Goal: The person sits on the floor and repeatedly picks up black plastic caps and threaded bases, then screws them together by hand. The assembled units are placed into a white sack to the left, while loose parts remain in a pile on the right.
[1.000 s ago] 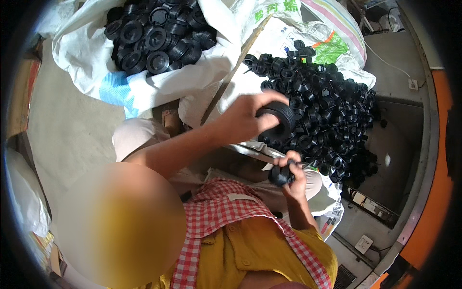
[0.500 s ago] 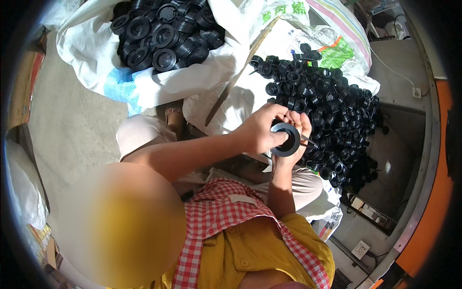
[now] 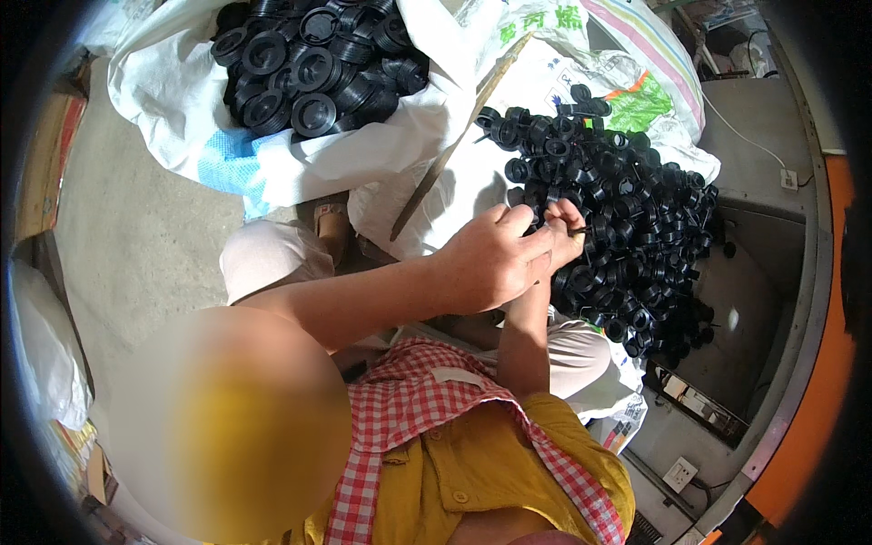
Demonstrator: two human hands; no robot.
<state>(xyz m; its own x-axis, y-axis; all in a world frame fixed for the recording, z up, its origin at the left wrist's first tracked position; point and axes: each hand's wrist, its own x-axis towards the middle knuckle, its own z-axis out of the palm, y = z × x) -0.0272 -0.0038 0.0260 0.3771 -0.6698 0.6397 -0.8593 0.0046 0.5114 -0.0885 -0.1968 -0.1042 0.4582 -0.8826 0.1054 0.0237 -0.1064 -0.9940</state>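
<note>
My left hand (image 3: 495, 256) is closed, with its back turned up, right against my right hand. Whatever its fingers hold is hidden beneath them. My right hand (image 3: 567, 234) has its fingers curled, and a thin dark strip (image 3: 581, 231) pokes out past them; its kind is unclear. Both hands are above the near left edge of a heap of small black plastic ring-shaped caps (image 3: 627, 218). The heap lies on a white printed sack (image 3: 536, 77).
At the upper left, a white woven sack (image 3: 163, 118) holds wider black round caps (image 3: 313, 68). A long wooden stick (image 3: 454, 141) leans between sack and heap. A grey metal frame (image 3: 786, 336) edges the right side, with a socket (image 3: 679, 472) near the bottom.
The black ring that showed between my hands is now out of sight. My left hand has turned over its back and moved slightly right; my right hand's fingers are more curled.
</note>
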